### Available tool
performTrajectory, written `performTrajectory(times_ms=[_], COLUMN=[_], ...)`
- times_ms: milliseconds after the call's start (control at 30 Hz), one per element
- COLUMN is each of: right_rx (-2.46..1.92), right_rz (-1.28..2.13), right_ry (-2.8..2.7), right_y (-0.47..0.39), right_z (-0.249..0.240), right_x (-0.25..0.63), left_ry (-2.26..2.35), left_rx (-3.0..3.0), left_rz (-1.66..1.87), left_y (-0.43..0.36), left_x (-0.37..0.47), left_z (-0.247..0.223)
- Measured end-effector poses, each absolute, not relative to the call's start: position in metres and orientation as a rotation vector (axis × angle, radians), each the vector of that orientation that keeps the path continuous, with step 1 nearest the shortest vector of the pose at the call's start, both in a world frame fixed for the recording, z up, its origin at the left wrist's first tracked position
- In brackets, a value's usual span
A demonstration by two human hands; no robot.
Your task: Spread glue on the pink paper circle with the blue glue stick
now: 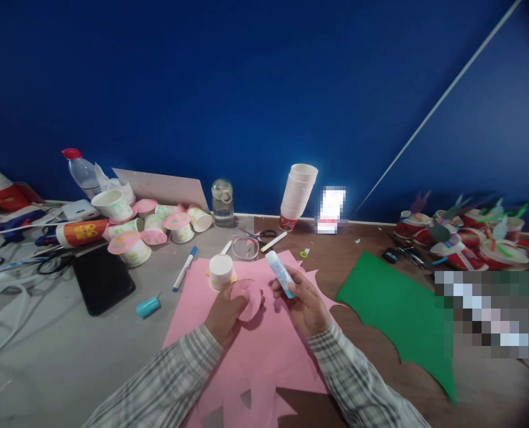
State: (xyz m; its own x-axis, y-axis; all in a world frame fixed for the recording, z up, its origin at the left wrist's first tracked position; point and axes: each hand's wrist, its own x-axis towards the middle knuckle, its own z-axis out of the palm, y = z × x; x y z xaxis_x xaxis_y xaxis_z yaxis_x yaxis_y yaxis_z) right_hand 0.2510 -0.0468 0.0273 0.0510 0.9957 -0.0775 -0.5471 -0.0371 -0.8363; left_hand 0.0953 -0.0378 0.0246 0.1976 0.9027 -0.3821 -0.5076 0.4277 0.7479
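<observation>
Over the pink paper sheet [188, 315], my left hand [226, 312] pinches a round pink paper piece [248, 300] between thumb and fingers. My right hand [309, 303] is closed around a glue stick [280, 273] with a white and light-blue tube, tilted toward the upper left. The glue stick and the paper piece are apart. Just beyond my left hand, a white paper cup [221, 272] stands upside down on the sheet, with some yellow near its lower edge.
Scissors [267, 235], a tape roll [245, 248], markers [185, 268] and a glass bottle [222, 203] lie or stand behind. A tall cup stack [298, 193] leans near the wall. Decorated cups [179, 226], a black phone [104, 280] and a cyan cylinder [148, 307] are left; green paper [393, 309] is right.
</observation>
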Motion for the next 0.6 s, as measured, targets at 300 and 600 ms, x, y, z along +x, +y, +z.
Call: performTrajectory(times_ms=[300, 600], right_rx=[-0.787, -0.952], right_rz=[1.445, 1.329], right_ry=[-0.72, -0.971], right_y=[-0.045, -0.006], right_z=[0.037, 0.061], right_x=[0.257, 0.265], left_ry=[0.898, 0.811], left_rx=[0.515, 0.507], left_rz=[1.019, 0.993], left_y=[-0.038, -0.041], left_x=[0.091, 0.09], left_z=[0.017, 0.02])
